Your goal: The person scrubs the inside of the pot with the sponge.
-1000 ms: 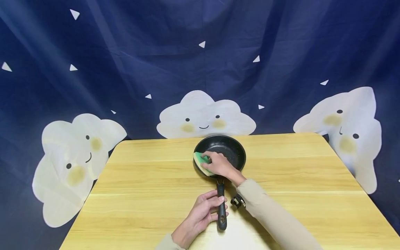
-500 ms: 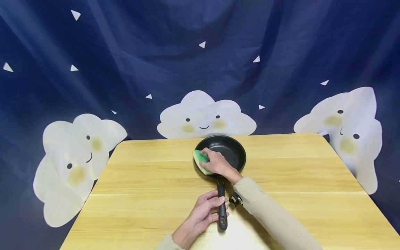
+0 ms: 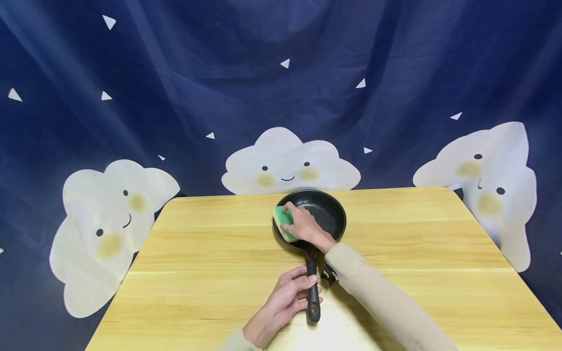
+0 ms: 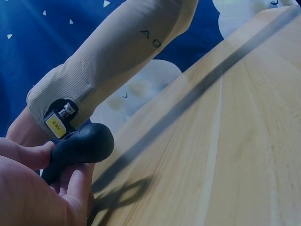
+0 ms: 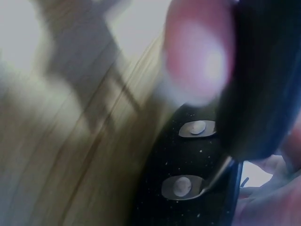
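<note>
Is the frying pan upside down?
No, the frying pan is right way up: the head view looks into it, and the right hand holds a sponge at its edge.

A pale wooden table (image 3: 197,253) with rounded far corners; a frying pan (image 3: 326,214) is at its far middle, whether resting on it unclear.

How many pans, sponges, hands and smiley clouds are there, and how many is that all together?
Black round frying pan: 1
Green-and-cream sponge: 1
Bare hands: 2 (left hand and right hand)
White smiling clouds on the dark blue cloth: 3 (left cloud, middle cloud, right cloud)
Total: 7
</note>
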A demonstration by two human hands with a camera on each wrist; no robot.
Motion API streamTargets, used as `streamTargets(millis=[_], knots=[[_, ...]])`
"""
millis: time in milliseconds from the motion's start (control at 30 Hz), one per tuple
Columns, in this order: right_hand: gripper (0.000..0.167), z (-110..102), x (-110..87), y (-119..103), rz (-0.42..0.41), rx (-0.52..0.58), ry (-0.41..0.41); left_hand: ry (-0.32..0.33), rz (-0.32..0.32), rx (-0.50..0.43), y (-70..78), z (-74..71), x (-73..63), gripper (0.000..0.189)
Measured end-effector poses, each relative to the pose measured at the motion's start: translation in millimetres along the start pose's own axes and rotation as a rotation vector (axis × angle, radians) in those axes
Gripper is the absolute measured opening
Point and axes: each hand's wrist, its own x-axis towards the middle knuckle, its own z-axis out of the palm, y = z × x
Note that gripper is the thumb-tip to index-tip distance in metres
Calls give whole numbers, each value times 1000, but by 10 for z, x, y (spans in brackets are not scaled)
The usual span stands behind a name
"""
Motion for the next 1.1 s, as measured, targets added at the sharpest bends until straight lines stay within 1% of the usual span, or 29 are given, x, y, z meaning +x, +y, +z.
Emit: streamTargets(millis=[400,633,733,867,1100], knots=[[41,57,38,8,-19,-30,42,-3,5,6,-14,5,-20,40],[42,56,95,-16,-15,-59,52,-7,13,0,-7,6,-11,41],[42,63,115,-15,-1,-82,62,-5,11,-6,-6,7,-11,40],[42,69,133,1,10,-113,85,-10,11,-10,-9,9,-18,40],[43,65,154,85,-14,-143,114,-6,7,-8,-2,14,-6,40]])
